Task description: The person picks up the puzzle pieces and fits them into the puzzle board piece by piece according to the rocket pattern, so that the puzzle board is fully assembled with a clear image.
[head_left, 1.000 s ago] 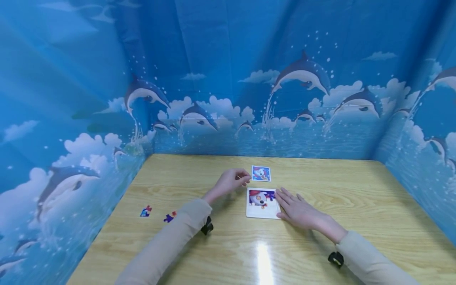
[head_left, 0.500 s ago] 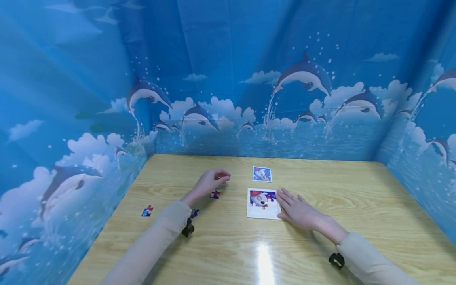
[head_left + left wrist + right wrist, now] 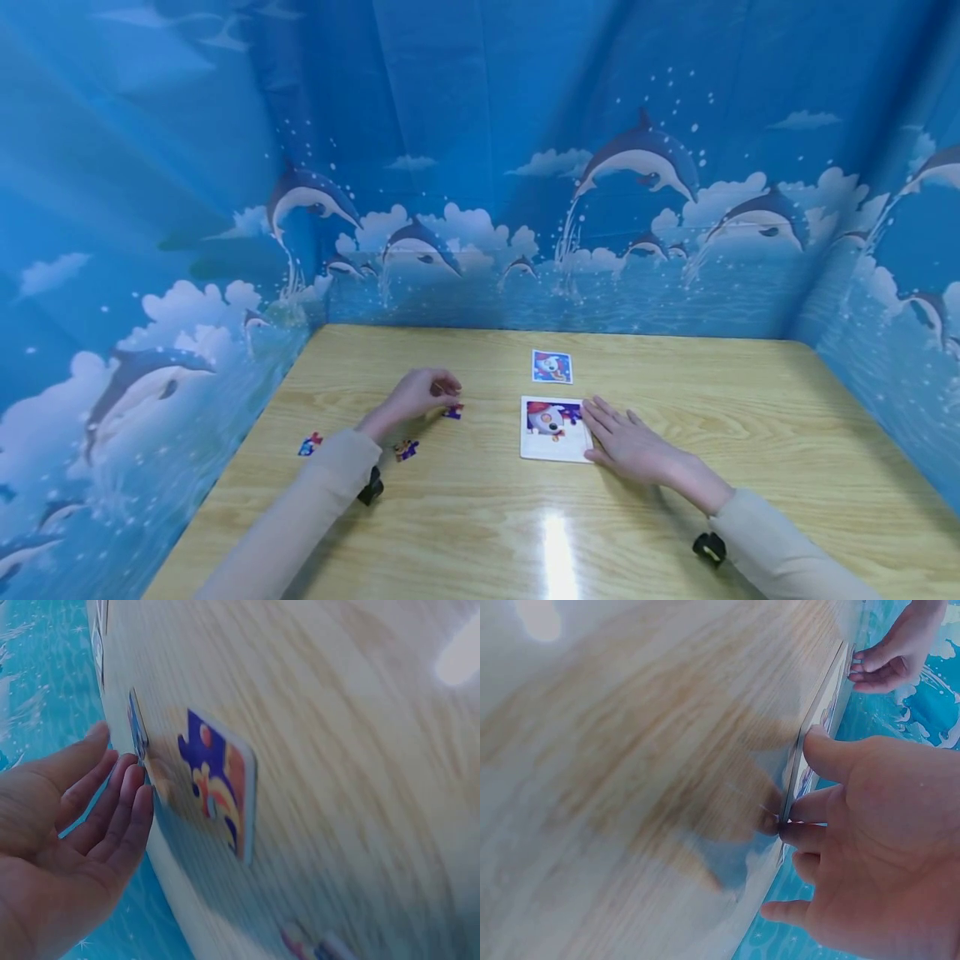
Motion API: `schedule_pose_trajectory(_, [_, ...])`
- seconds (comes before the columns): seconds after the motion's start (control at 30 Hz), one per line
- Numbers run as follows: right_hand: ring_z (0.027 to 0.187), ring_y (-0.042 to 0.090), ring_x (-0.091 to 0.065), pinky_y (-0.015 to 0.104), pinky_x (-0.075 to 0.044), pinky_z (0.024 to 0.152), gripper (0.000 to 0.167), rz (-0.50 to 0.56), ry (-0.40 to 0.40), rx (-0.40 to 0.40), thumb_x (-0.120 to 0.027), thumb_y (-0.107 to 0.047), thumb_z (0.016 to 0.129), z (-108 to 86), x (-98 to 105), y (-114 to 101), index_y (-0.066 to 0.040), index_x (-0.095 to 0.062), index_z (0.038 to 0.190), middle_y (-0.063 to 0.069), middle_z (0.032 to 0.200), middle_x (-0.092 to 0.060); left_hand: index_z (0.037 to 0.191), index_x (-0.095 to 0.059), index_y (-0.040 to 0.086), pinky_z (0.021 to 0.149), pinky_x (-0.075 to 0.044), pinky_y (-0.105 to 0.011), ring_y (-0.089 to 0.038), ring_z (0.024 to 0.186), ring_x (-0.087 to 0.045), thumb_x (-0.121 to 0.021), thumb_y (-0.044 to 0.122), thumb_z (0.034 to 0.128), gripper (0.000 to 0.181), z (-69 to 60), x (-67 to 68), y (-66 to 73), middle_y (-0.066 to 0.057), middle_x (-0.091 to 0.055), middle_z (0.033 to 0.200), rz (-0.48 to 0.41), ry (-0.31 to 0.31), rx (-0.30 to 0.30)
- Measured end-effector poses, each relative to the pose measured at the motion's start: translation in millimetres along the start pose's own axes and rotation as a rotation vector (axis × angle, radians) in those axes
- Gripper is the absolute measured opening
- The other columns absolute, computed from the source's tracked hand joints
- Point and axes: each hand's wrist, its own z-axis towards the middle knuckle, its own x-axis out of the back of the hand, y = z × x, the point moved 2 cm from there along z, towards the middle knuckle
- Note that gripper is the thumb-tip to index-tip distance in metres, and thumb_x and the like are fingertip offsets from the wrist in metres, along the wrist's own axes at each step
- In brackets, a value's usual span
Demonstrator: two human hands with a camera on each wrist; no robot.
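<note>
Picking up a piece (image 3: 453, 412) seems in hand: the left hand (image 3: 415, 395), grip spread, is at it; the right hand (image 3: 624, 440), also spread, touches the board's (image 3: 542, 451) right edge. A pinch is needed.

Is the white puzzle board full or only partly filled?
Partly filled: in the head view, picture pieces cover the puzzle board's upper part, and bare white shows below.
</note>
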Motion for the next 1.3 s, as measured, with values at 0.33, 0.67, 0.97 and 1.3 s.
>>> schedule_pose_trajectory(0.33, [0.15,0.047,-0.017,0.072,-0.018,0.115,0.065,0.006,0.006,0.009,-0.051,-0.033,0.107,-0.9,0.9,-0.6,0.008,-0.03,0.153,0.028,0.163,-0.022,0.111,-0.075,0.01,0.083,-0.058,-0.029,-0.012,0.09,-0.066,-0.085,0.012,0.0805,0.033,-3.6,3.7,3.4,0.0,-0.073,0.103,0.088,-0.062,0.042])
schedule_pose_trajectory(0.67, [0.15,0.047,-0.017,0.072,-0.018,0.115,0.065,0.002,0.01,0.012,-0.051,-0.032,0.107,-1.1,1.2,-1.3,0.008,-0.031,0.153,0.028,0.162,-0.022,0.102,-0.067,0.01,0.075,-0.056,-0.028,-0.013,0.085,-0.063,-0.086,0.009,0.079,0.029,-3.8,4.3,6.3,0.0,-0.067,0.096,0.096,-0.04,0.034])
schedule_pose_trajectory(0.97, [0.15,0.047,-0.017,0.073,-0.019,0.114,0.068,-0.021,0.05,0.041,-0.049,-0.037,0.107,2.4,-11.9,13.5,0.007,-0.029,0.154,0.027,0.163,-0.022,0.111,-0.07,0.012,0.073,-0.056,-0.029,-0.013,0.084,-0.065,-0.074,0.014,0.0932,0.018,0.2,3.4,5.2,-0.001,-0.069,0.096,-0.03,-0.034,0.017])
schedule_pose_trajectory(1.3, [0.149,0.049,-0.017,0.075,-0.017,0.113,0.066,0.015,0.031,0.033,-0.051,-0.033,0.106,-0.7,-1.6,3.9,0.01,-0.03,0.153,0.03,0.161,-0.022,0.118,-0.07,0.008,0.079,-0.059,-0.03,-0.015,0.087,-0.068,-0.07,0.009,0.095,0.023,7.1,-8.2,25.6,-0.004,-0.071,0.103,-0.137,-0.057,-0.069])
